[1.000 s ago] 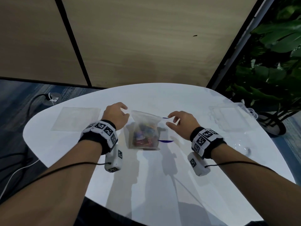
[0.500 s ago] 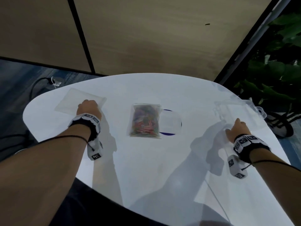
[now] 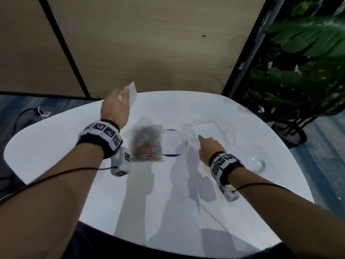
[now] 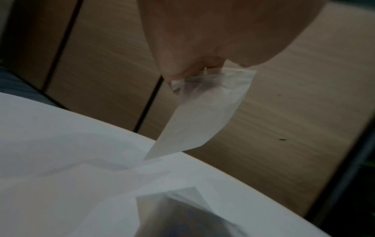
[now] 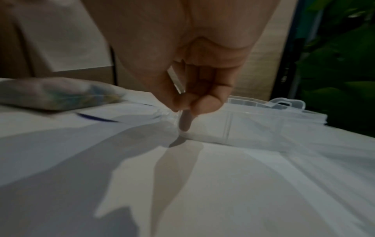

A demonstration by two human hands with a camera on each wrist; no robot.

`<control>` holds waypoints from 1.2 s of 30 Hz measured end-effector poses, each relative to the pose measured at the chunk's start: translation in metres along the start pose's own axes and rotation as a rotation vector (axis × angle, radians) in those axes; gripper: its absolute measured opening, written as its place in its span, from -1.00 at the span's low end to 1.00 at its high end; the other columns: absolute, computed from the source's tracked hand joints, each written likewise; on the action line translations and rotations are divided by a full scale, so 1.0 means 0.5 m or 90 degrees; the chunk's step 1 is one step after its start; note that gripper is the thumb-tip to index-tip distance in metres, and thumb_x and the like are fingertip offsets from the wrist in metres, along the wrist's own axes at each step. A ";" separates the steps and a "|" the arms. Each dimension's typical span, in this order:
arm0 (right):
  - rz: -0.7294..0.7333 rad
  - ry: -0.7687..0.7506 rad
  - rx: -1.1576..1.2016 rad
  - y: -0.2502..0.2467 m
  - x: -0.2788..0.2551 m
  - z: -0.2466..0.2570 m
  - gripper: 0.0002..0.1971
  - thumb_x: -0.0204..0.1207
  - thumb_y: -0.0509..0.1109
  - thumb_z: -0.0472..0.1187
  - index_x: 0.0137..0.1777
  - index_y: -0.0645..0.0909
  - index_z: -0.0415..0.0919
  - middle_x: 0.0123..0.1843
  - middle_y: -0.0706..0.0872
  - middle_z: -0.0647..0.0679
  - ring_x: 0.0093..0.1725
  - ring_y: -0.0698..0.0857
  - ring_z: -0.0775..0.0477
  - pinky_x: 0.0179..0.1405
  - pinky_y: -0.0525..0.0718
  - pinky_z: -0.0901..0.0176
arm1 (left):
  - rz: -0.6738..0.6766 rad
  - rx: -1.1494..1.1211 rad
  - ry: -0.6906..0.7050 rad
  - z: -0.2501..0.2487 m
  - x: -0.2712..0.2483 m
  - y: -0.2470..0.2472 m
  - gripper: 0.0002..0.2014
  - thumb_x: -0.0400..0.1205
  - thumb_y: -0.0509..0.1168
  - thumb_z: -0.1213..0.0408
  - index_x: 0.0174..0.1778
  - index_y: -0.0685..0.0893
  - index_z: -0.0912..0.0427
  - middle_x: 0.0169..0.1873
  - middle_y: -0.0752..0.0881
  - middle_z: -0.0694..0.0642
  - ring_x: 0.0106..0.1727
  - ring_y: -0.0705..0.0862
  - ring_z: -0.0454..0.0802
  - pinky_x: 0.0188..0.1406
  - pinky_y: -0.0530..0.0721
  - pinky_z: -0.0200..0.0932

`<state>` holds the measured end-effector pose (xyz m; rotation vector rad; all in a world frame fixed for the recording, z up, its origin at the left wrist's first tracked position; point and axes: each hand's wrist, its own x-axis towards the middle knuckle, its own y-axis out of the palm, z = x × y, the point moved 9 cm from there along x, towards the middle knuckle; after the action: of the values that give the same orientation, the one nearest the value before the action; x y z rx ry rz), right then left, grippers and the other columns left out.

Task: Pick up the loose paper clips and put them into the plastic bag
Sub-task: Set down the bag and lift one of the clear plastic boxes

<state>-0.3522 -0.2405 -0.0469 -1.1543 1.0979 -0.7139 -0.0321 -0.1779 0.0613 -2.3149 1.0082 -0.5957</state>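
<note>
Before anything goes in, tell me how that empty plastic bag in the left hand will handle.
Probably floppy: the empty plastic bag hangs limp from the left hand, pinched at its top. Likely very light, being thin and see-through. Its mouth looks flat, so it may need opening.

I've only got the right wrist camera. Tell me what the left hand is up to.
Observer: The left hand is raised above the table, pinching an empty clear bag by its top edge.
Operator: Say how that bag hangs.
Observer: It dangles, lower corner near the table's far edge; touching or not, I cannot tell.
Operator: Report what lies right of my wrist.
Observer: A clear round thing, perhaps a lid, lies on the table, right of the right hand gripping the clear box.
</note>
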 end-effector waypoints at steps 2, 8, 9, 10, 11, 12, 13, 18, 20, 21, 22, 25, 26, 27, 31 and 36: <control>0.018 -0.044 0.002 0.017 -0.026 0.044 -0.51 0.60 0.20 -0.35 0.54 0.32 -0.22 0.18 0.67 -0.24 0.12 0.70 -0.27 -0.10 0.64 0.05 | 0.041 0.004 0.080 -0.078 -0.030 0.040 -0.39 0.64 0.14 -0.29 0.25 0.63 0.20 0.11 0.67 0.24 0.15 0.62 0.20 0.19 0.54 0.04; 0.033 -0.104 0.264 0.001 -0.070 0.058 -0.62 0.56 0.26 -0.17 0.36 0.63 0.02 0.21 0.76 -0.09 0.14 0.72 -0.16 0.16 0.71 0.06 | 0.184 0.114 0.299 -0.212 -0.156 0.212 -0.55 0.64 0.19 0.48 0.42 0.66 0.08 0.23 0.67 0.19 0.29 0.55 0.20 0.36 0.42 -0.09; -0.015 -0.090 0.301 -0.024 -0.069 0.028 -0.67 0.54 0.24 -0.21 0.22 0.70 0.04 0.12 0.78 -0.08 0.04 0.74 -0.16 0.09 0.72 0.07 | 0.215 0.142 0.320 -0.219 -0.174 0.244 -0.52 0.64 0.15 0.51 0.42 0.66 0.06 0.24 0.69 0.17 0.27 0.57 0.19 0.36 0.47 -0.06; -0.066 -0.063 0.326 -0.048 -0.067 -0.011 -0.70 0.53 0.22 -0.24 0.11 0.72 0.05 0.05 0.78 -0.08 -0.04 0.74 -0.17 0.02 0.73 0.07 | 0.247 0.172 0.340 -0.222 -0.190 0.276 -0.50 0.64 0.13 0.53 0.42 0.66 0.02 0.24 0.71 0.17 0.26 0.59 0.19 0.34 0.54 -0.02; -0.110 -0.031 0.338 -0.065 -0.064 -0.059 -0.71 0.52 0.21 -0.25 0.05 0.72 0.04 0.01 0.77 -0.08 -0.07 0.73 -0.19 -0.02 0.73 0.06 | 0.284 0.208 0.348 -0.220 -0.206 0.307 -0.47 0.63 0.11 0.53 0.44 0.64 -0.02 0.24 0.72 0.16 0.26 0.61 0.18 0.31 0.59 0.02; -0.148 0.005 0.340 -0.076 -0.061 -0.111 -0.72 0.52 0.21 -0.27 0.04 0.71 0.01 0.02 0.75 -0.10 -0.04 0.72 -0.20 -0.01 0.71 0.05 | 0.325 0.240 0.346 -0.212 -0.222 0.338 -0.44 0.63 0.10 0.52 0.47 0.62 -0.07 0.26 0.72 0.16 0.28 0.63 0.18 0.29 0.63 0.04; -0.180 0.043 0.331 -0.080 -0.057 -0.168 -0.74 0.54 0.22 -0.26 0.09 0.69 -0.03 0.07 0.71 -0.12 0.04 0.70 -0.22 0.04 0.69 0.03 | 0.369 0.273 0.337 -0.206 -0.241 0.363 -0.43 0.64 0.09 0.51 0.49 0.59 -0.09 0.30 0.71 0.17 0.31 0.64 0.18 0.28 0.65 0.06; -0.021 0.383 0.211 0.063 -0.081 -0.447 -0.07 0.32 0.43 0.38 0.61 0.19 0.00 0.51 0.32 -0.23 0.47 0.38 -0.37 0.38 0.46 -0.26 | 0.597 0.507 0.348 -0.163 -0.337 0.478 -0.62 0.77 0.03 0.21 0.47 0.56 0.12 0.44 0.53 0.18 0.46 0.47 0.21 0.44 0.47 0.12; 0.033 0.434 0.226 0.109 -0.099 -0.492 0.18 0.09 0.47 0.53 0.63 0.06 0.02 0.52 0.29 -0.25 0.48 0.35 -0.42 0.38 0.42 -0.33 | 0.661 0.517 0.328 -0.154 -0.351 0.497 -0.62 0.79 0.01 0.20 0.40 0.59 0.24 0.42 0.56 0.22 0.43 0.53 0.25 0.42 0.48 0.09; 0.044 0.433 0.235 0.118 -0.101 -0.501 0.23 0.05 0.48 0.54 0.63 0.05 0.00 0.51 0.30 -0.25 0.48 0.35 -0.43 0.38 0.43 -0.34 | 0.673 0.497 0.310 -0.159 -0.346 0.498 -0.63 0.78 0.04 0.24 0.38 0.61 0.27 0.39 0.60 0.24 0.39 0.57 0.25 0.39 0.51 0.06; 0.046 0.426 0.241 0.117 -0.100 -0.503 0.24 0.03 0.50 0.53 0.63 0.06 -0.02 0.51 0.30 -0.25 0.48 0.36 -0.43 0.37 0.43 -0.33 | 0.671 0.463 0.289 -0.164 -0.333 0.497 -0.66 0.75 0.08 0.28 0.35 0.64 0.26 0.33 0.66 0.23 0.35 0.61 0.24 0.34 0.55 0.02; 0.021 0.436 0.238 0.098 -0.094 -0.506 0.20 0.03 0.58 0.46 0.59 0.17 -0.08 0.46 0.34 -0.24 0.46 0.37 -0.39 0.36 0.45 -0.27 | 0.652 0.343 0.232 -0.177 -0.287 0.482 -0.66 0.66 0.18 0.36 0.28 0.73 0.06 0.23 0.73 0.10 0.27 0.67 0.15 0.20 0.61 -0.09; 0.022 0.448 0.234 0.095 -0.094 -0.505 0.18 0.01 0.59 0.46 0.56 0.21 -0.10 0.44 0.35 -0.25 0.45 0.38 -0.38 0.36 0.46 -0.25 | 0.625 0.308 0.216 -0.176 -0.271 0.476 -0.65 0.64 0.22 0.38 0.29 0.72 0.04 0.24 0.73 0.08 0.26 0.68 0.12 0.15 0.59 -0.15; 0.028 0.462 0.229 0.095 -0.097 -0.505 0.18 -0.01 0.59 0.47 0.53 0.24 -0.11 0.43 0.36 -0.25 0.44 0.38 -0.38 0.36 0.46 -0.24 | 0.582 0.274 0.202 -0.173 -0.256 0.467 -0.63 0.62 0.25 0.39 0.32 0.70 0.04 0.25 0.73 0.09 0.26 0.68 0.11 0.11 0.56 -0.22; 0.056 0.526 0.248 0.106 -0.113 -0.516 0.15 -0.09 0.61 0.47 0.44 0.29 -0.13 0.37 0.39 -0.28 0.41 0.41 -0.34 0.32 0.49 -0.21 | 0.441 0.260 0.229 -0.162 -0.225 0.449 -0.50 0.58 0.32 0.39 0.44 0.57 -0.07 0.23 0.70 0.08 0.24 0.65 0.11 0.16 0.60 -0.13; 0.003 0.525 0.234 0.090 -0.087 -0.510 -0.13 0.18 0.66 0.18 0.39 0.37 -0.20 0.37 0.36 -0.24 0.38 0.44 -0.30 0.29 0.54 -0.13 | 0.458 0.323 0.316 -0.161 -0.247 0.496 -0.56 0.68 0.15 0.40 0.48 0.57 0.04 0.29 0.69 0.16 0.31 0.63 0.19 0.35 0.54 0.04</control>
<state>-0.6097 -0.2779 -0.0825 -0.5269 1.5516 -1.3885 -0.2855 -0.2502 -0.0560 -1.2572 1.5796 -0.9865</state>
